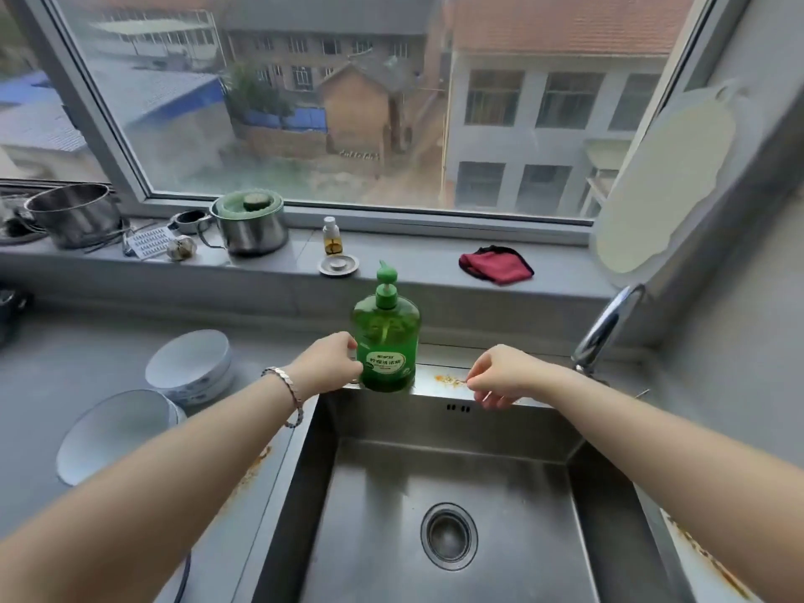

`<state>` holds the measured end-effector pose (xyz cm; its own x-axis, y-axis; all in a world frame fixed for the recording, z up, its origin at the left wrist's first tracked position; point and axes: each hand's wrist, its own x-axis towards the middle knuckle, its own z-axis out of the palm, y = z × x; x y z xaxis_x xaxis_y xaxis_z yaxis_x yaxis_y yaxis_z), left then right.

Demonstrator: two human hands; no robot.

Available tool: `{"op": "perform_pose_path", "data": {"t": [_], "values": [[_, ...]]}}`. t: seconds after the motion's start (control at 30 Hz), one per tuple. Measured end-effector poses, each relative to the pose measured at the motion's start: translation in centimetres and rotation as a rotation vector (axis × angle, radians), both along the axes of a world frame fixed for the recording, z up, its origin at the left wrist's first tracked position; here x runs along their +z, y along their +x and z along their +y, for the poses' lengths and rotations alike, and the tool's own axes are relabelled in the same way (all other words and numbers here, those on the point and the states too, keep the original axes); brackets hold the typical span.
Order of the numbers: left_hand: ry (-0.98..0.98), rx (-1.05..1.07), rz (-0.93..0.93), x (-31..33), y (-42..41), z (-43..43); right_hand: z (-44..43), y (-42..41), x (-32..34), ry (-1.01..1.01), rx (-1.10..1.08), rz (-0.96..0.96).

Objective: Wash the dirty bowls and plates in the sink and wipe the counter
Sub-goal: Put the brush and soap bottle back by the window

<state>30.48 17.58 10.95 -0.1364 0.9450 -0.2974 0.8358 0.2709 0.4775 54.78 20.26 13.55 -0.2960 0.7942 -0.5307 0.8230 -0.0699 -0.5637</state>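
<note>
A green dish-soap pump bottle [385, 341] stands on the sink's back rim. My left hand [327, 363] grips its handle on the left side. My right hand [500, 375] hovers over the back rim with fingers curled, holding nothing I can make out. The steel sink [452, 433] below holds no dishes, only the drain [448, 536]. Two stacked white bowls [191, 363] and a larger white bowl [115, 433] lie upside down on the grey counter [65, 354] to the left. A red cloth [497, 265] lies on the windowsill.
The faucet [607, 328] rises at the right back corner. On the sill stand a steel pot [74, 215], a lidded steel pot [250, 224], a small bottle [331, 236] and a sink strainer [338, 265]. A white cutting board [665, 180] leans at right. Orange stains mark the rim.
</note>
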Motion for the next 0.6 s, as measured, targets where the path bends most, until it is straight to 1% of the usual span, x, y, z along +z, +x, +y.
{"op": "perform_pose_path", "data": {"t": [0.13,0.23,0.3,0.4,0.5,0.6], "values": [[0.138,0.082,-0.089,-1.2,-1.8,3.5,2.1,-1.7,-1.5,0.031,-0.032,-0.07],[0.275,0.109,-0.147,-0.5,-1.0,7.1,3.3,-2.1,-1.7,0.097,-0.047,-0.111],[0.309,0.094,-0.168,0.2,-0.3,9.5,4.1,-2.2,-1.6,0.13,-0.047,-0.138],[0.318,0.044,-0.147,-0.1,0.6,11.7,5.3,-2.4,-1.4,0.12,-0.046,-0.153],[0.423,0.045,-0.105,-1.4,0.8,12.1,6.7,-2.4,-1.3,0.154,-0.038,-0.195],[0.521,0.056,-0.104,-2.2,0.8,11.8,8.1,-2.5,-1.3,0.183,-0.034,-0.229]]}}
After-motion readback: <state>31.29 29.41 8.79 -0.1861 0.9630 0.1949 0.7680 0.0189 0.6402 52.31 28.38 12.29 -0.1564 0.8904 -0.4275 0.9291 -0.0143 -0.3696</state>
